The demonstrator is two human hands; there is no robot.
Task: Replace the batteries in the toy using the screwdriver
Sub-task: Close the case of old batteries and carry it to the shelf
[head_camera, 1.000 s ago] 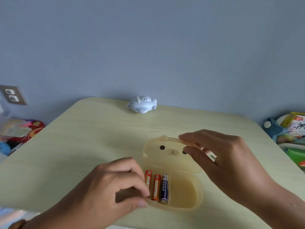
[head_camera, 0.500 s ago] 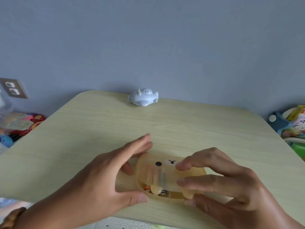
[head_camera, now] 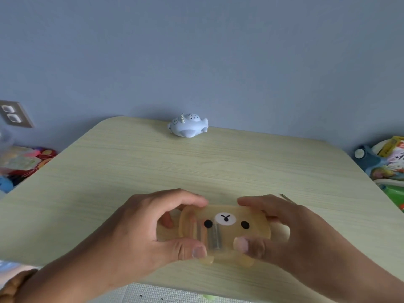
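A translucent amber bear-face box (head_camera: 227,235) lies near the table's front edge with its lid down. Several batteries (head_camera: 209,236) show faintly through the lid on its left side. My left hand (head_camera: 140,232) grips the box's left end, thumb on the front rim. My right hand (head_camera: 290,235) grips the right end, thumb pressing the lid. The white-and-blue toy (head_camera: 188,127) sits at the table's far edge, well away from both hands. A thin metal tip (head_camera: 287,199), perhaps the screwdriver, pokes out behind my right hand.
The pale wood table (head_camera: 218,167) stands against a blue-grey wall. Colourful toys and packets (head_camera: 21,165) lie on the floor at left, more toys and books (head_camera: 384,162) at right. A wall socket (head_camera: 13,115) is at far left.
The box's lid was open a second ago with the batteries exposed. My right hand has swung it down, and both hands now clasp the closed box.
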